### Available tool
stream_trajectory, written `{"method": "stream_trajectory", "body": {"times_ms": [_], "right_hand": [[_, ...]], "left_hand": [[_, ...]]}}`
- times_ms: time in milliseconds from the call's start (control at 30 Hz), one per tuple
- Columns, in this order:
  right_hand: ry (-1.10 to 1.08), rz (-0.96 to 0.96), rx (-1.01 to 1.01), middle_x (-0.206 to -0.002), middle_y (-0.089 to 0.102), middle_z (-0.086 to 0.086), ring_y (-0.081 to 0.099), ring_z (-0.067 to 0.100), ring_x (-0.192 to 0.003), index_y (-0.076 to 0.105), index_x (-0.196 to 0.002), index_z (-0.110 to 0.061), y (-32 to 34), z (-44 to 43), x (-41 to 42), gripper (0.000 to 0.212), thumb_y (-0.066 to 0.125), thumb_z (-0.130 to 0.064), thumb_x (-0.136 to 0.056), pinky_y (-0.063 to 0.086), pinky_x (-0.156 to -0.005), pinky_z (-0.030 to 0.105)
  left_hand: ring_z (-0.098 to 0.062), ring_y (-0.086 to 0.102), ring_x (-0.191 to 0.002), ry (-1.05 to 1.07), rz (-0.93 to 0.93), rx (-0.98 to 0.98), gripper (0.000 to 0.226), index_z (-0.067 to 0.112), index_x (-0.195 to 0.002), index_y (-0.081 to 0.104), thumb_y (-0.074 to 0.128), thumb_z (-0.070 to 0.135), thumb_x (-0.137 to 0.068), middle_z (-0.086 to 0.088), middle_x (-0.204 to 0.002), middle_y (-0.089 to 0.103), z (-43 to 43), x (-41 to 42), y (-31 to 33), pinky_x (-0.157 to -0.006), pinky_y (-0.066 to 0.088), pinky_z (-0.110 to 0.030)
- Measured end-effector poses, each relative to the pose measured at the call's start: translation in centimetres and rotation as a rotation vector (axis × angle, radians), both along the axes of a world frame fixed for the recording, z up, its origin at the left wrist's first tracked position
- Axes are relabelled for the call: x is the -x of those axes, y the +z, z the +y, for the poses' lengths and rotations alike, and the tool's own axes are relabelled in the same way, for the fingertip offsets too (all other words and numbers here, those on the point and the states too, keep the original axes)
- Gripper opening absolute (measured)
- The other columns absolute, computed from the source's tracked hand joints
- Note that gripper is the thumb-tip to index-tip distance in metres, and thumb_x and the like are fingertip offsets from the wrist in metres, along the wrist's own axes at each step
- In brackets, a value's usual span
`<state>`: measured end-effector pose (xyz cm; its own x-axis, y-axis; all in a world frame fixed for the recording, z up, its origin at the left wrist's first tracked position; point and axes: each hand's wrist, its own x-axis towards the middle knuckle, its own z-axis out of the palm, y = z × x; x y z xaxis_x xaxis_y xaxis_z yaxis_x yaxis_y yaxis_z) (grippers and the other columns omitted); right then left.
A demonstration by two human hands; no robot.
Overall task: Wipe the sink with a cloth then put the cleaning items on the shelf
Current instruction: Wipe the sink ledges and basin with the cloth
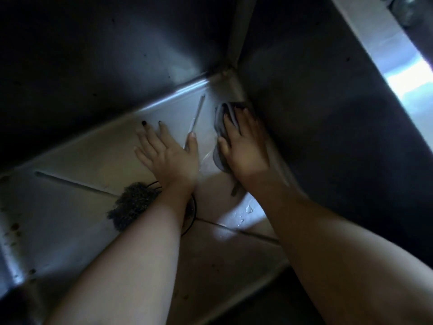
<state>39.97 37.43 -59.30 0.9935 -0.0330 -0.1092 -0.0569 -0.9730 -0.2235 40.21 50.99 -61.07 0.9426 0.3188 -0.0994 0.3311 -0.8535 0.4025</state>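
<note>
Pressing crumpled grey cloth [221, 127], steel sink [77, 160]

One steel sink [70, 165]. Inside the sink: two bare hands, left hand [167, 153] and right hand [246, 146]; one grey cloth [221, 118]; one dark scouring pad [131, 205]; one drain [191, 212]; several water drops [248, 208].

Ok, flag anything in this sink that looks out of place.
A dark steel-wool scourer sits on the round drain, partly covering it. Brown specks dot the steel sink floor's left edge.
</note>
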Motion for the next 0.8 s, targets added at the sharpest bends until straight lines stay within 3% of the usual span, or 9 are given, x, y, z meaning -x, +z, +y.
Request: {"method": "stream_trajectory", "body": {"times_ms": [133, 233, 367, 433, 533, 600, 667, 733, 800], "right_hand": [[-0.110, -0.006, 0.056, -0.146, 0.035, 0.021, 0.031, 0.035, -0.137, 0.038, -0.140, -0.007, 1.0, 1.0, 2.9, 0.055, 0.055, -0.016, -0.089, 0.014, -0.113, 0.035], [-0.282, 0.164, -0.072, -0.157, 0.007, 0.009, 0.001, 0.022, -0.145, 0.014, -0.149, -0.016, 1.2, 1.2, 5.6, 0.059, 0.039, -0.016, -0.096, -0.004, -0.113, 0.023], [-0.580, 0.134, -0.156, -0.158, 0.005, 0.006, -0.002, 0.022, -0.145, 0.012, -0.149, -0.017, 2.7, 2.6, 9.5, 0.066, 0.045, -0.007, -0.093, -0.006, -0.113, 0.023], [-0.682, 0.101, -0.151, -0.158, 0.004, 0.004, -0.003, 0.021, -0.145, 0.014, -0.149, -0.016, 2.4, 3.7, 11.3, 0.059, 0.041, -0.009, -0.097, -0.011, -0.110, 0.021], [-0.780, 0.141, -0.211, -0.158, 0.007, 0.005, -0.002, 0.023, -0.145, 0.019, -0.148, -0.017, 2.0, 5.8, 12.6, 0.049, 0.032, -0.016, -0.101, -0.015, -0.106, 0.019], [-0.830, 0.107, -0.171, -0.150, 0.030, 0.017, 0.023, 0.034, -0.140, 0.038, -0.141, -0.011, 1.9, 7.6, 12.9, 0.045, 0.036, -0.019, -0.096, -0.002, -0.111, 0.023], [-0.859, 0.063, -0.135, -0.129, 0.056, 0.019, 0.051, 0.039, -0.120, 0.059, -0.124, -0.009, 1.5, 9.5, 13.2, 0.047, 0.038, -0.024, -0.085, 0.024, -0.106, 0.030], [-0.897, 0.105, -0.136, -0.124, 0.061, 0.015, 0.051, 0.035, -0.119, 0.063, -0.119, -0.013, 1.0, 11.3, 13.4, 0.048, 0.038, -0.027, -0.080, 0.040, -0.098, 0.033], [-0.929, 0.095, -0.163, -0.128, 0.057, 0.016, 0.037, 0.031, -0.125, 0.059, -0.123, -0.016, 0.8, 12.7, 13.4, 0.048, 0.039, -0.027, -0.081, 0.035, -0.100, 0.034]], "left_hand": [[-0.023, -0.009, -0.144, -0.013, 0.091, 0.097, 0.075, 0.013, -0.145, 0.022, 0.049, 0.049, -0.085, -0.010, -0.156, 0.003, 0.3, -0.2, 1.0, -0.113, -0.011, -0.044], [-0.019, -0.010, -0.144, 0.019, 0.143, 0.254, 0.076, 0.016, -0.145, 0.022, 0.054, 0.046, -0.083, -0.007, -0.157, 0.005, 1.0, -0.8, 2.2, -0.113, -0.012, -0.041], [-0.020, -0.002, -0.144, -0.040, 0.118, 0.421, 0.076, 0.014, -0.144, 0.022, 0.057, 0.044, -0.083, -0.008, -0.156, 0.011, 2.3, -0.4, 4.0, -0.114, -0.007, -0.042], [-0.023, 0.002, -0.144, -0.218, 0.095, 0.391, 0.074, 0.014, -0.143, 0.026, 0.051, 0.047, -0.082, -0.009, -0.155, 0.013, 2.6, -0.1, 4.7, -0.115, -0.005, -0.043], [-0.021, -0.007, -0.144, -0.653, 0.141, 0.251, 0.061, 0.022, -0.143, 0.028, 0.047, 0.041, -0.089, -0.002, -0.157, 0.003, 2.5, 0.0, 5.1, -0.115, -0.008, -0.042], [-0.018, -0.013, -0.143, -0.880, 0.148, 0.163, 0.056, 0.028, -0.143, 0.027, 0.045, 0.041, -0.091, 0.003, -0.157, -0.005, 2.0, -0.2, 4.9, -0.114, -0.008, -0.040], [-0.017, -0.015, -0.143, -1.004, 0.157, 0.100, 0.055, 0.033, -0.144, 0.023, 0.043, 0.041, -0.093, 0.003, -0.157, -0.009, 1.2, -0.2, 4.5, -0.114, -0.008, -0.040], [-0.015, -0.018, -0.142, -1.074, 0.214, 0.033, 0.055, 0.036, -0.145, 0.016, 0.037, 0.042, -0.095, 0.003, -0.156, -0.012, 0.7, -0.1, 3.7, -0.114, -0.010, -0.039], [-0.014, -0.023, -0.139, -1.130, 0.220, -0.074, 0.056, 0.037, -0.146, 0.009, 0.031, 0.047, -0.095, 0.004, -0.156, -0.014, 0.6, 0.2, 2.7, -0.114, -0.012, -0.040]]}}
